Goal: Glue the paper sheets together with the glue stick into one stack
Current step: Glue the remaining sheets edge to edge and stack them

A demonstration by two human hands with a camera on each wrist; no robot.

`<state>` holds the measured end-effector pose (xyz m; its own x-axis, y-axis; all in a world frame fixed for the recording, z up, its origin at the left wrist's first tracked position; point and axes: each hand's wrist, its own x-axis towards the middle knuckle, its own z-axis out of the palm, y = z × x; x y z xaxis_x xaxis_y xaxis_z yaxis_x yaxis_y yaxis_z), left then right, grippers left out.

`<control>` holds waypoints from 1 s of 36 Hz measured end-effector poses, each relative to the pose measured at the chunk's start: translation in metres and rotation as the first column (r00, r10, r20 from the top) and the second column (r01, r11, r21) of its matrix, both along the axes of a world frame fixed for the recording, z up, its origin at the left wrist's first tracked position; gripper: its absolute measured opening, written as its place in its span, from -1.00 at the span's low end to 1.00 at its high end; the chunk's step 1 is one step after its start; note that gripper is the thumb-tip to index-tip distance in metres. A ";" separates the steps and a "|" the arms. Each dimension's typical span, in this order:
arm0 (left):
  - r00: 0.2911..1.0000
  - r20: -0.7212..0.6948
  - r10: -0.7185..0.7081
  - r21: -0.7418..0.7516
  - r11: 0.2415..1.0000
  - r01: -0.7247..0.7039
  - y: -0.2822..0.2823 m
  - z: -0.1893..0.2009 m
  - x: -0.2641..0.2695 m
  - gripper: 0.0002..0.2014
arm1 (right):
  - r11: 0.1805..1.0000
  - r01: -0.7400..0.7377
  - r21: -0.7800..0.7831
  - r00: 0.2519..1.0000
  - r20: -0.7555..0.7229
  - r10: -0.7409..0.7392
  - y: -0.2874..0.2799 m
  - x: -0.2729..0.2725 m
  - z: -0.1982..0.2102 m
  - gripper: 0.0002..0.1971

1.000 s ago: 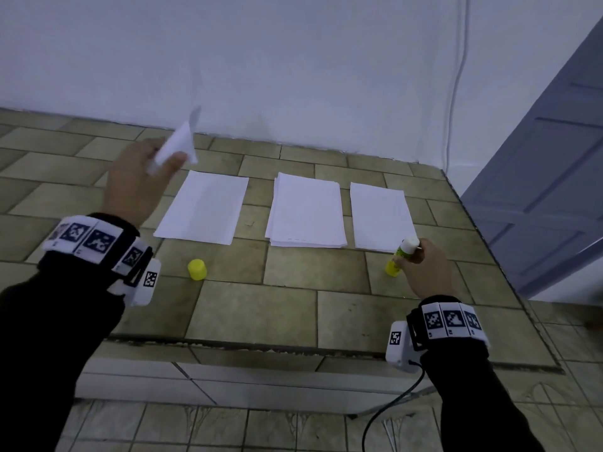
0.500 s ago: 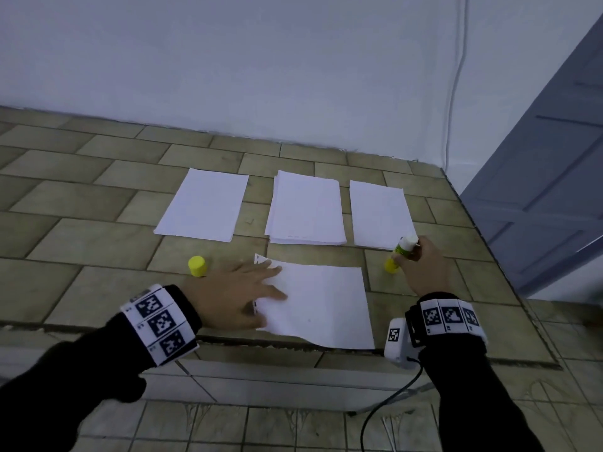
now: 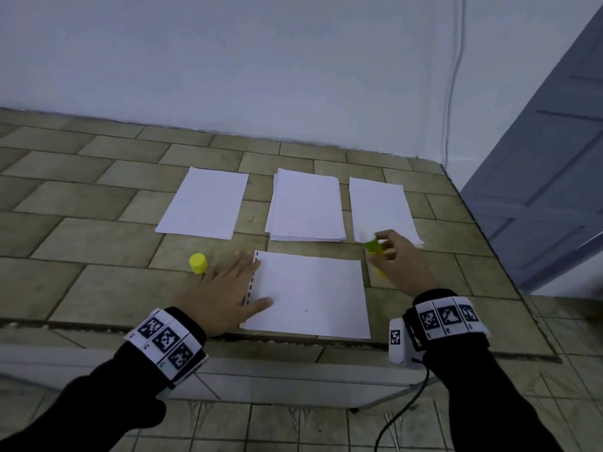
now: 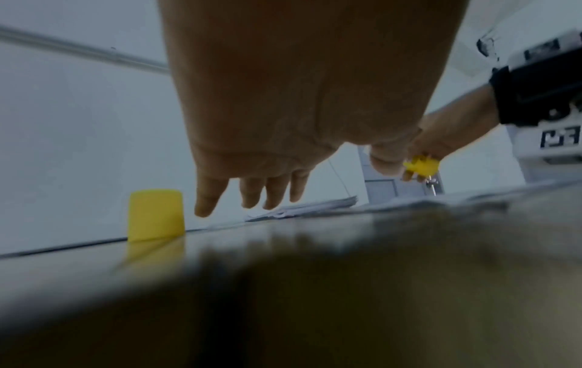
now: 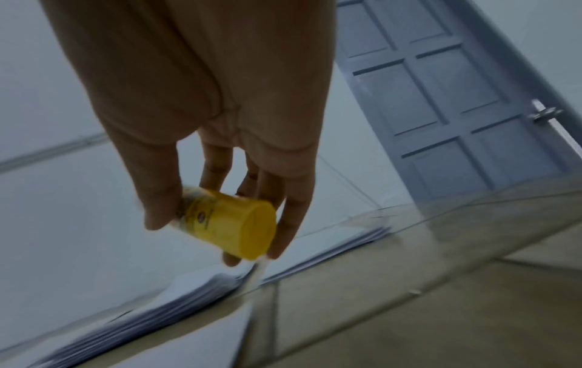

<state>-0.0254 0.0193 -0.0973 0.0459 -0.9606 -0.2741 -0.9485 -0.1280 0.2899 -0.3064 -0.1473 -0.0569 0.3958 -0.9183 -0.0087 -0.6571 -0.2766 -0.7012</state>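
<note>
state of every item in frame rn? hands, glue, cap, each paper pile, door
left hand: flat, fingers straight, pressing near sheet's left edge
right hand: gripping glue stick
glue stick: uncapped, lifted off the counter
yellow cap: off, standing on counter
near sheet: flat, landscape, at counter edge
left pile: flat
middle pile: thickest, flat
right pile: flat
door: cannot tell whether shut

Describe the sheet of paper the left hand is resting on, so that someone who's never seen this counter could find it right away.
On the tiled counter, three lots of paper lie in a row near the wall. The sheet lies alone nearer the front edge, under the fingers of the left hand. Unlike the others it lies sideways and has a dashed dark strip along its left edge.
</note>
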 end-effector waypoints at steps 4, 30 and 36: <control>0.990 0.142 0.014 -0.064 0.998 -0.005 -0.006 -0.007 -0.006 0.28 | 0.989 -0.147 -0.004 0.988 -0.047 0.147 0.009 0.024 0.004 -0.61; 0.981 0.180 0.071 -0.180 0.983 -0.038 -0.010 -0.034 -0.006 0.24 | 0.963 -0.267 -0.049 0.961 0.062 0.269 0.036 0.156 -0.003 -0.73; 0.982 0.178 0.068 -0.186 0.982 -0.034 -0.009 -0.033 -0.005 0.25 | 0.956 -0.286 -0.059 0.958 0.014 0.287 0.042 0.159 -0.003 -0.72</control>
<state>-0.0309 0.0100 -0.1306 0.1290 -0.9886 -0.0782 -0.9811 -0.1387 0.1349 -0.1475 -0.1053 -0.0601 0.6421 -0.7650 0.0509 -0.5289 -0.4900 -0.6929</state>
